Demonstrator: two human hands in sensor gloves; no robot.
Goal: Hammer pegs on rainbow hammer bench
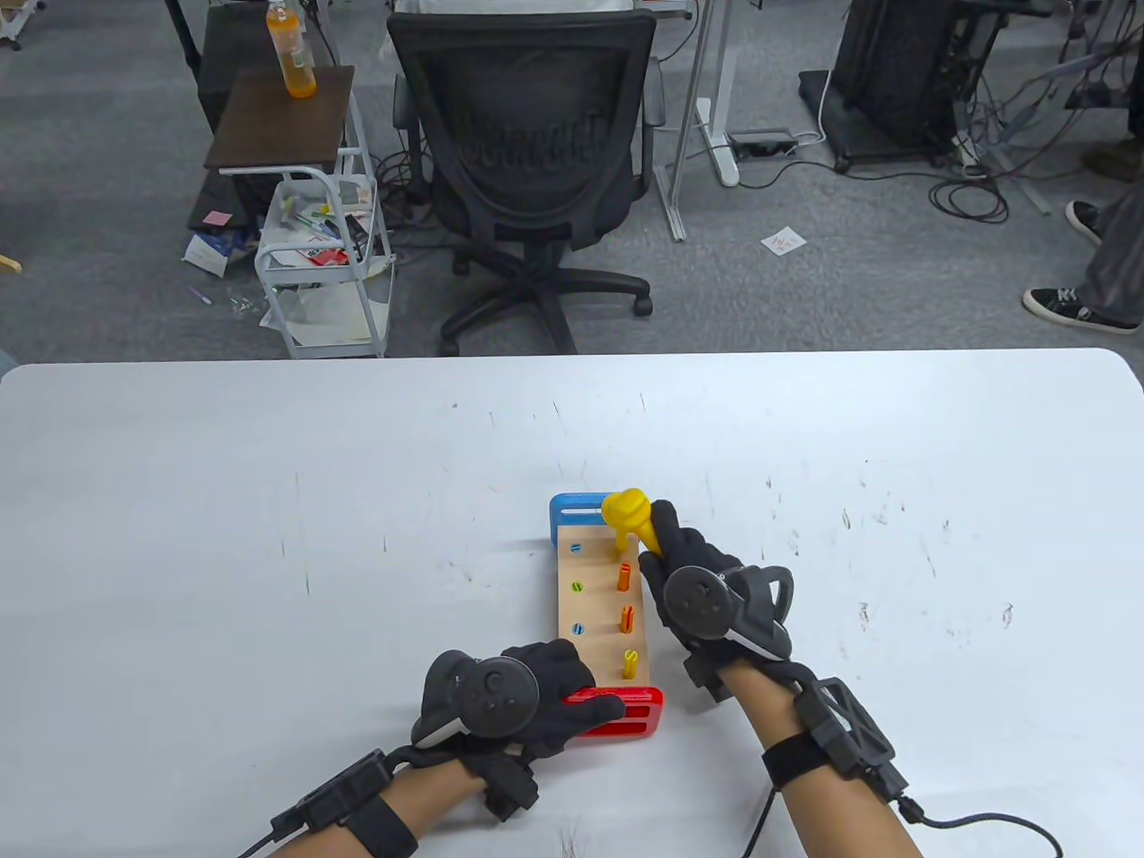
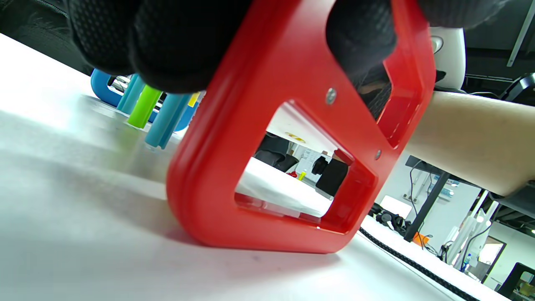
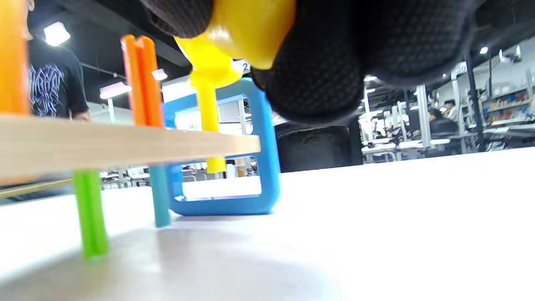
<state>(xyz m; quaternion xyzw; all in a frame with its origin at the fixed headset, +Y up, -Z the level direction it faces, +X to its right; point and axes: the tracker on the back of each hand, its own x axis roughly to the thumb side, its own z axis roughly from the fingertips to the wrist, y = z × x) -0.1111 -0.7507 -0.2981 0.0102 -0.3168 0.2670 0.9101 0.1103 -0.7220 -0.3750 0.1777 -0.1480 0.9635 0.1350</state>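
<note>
Hammer bench (image 1: 601, 617) lying lengthwise on the white table (image 1: 268, 500), blue end frame (image 1: 576, 517) far, red end frame (image 1: 626, 710) near. The left hand (image 1: 514, 697) presses down on the red end frame, fingers (image 2: 359, 37) hooked over its top edge, steadying the bench. The right hand (image 1: 693, 585) is wrapped around the handle of the yellow toy hammer (image 1: 630, 514), whose head sits on the far yellow peg (image 3: 207, 121) of the right row. The step in hand appears to be driving that peg. The left-row pegs, blue (image 1: 576, 546), green (image 1: 577, 587) and blue (image 1: 577, 628), lie flush with the board; two orange pegs (image 1: 625, 576) and a near yellow peg (image 1: 631, 661) stand proud. The next move likely calls for lifting the hammer and striking squarely down, then working along the raised row toward the red end while the left hand holds the bench firm.
</note>
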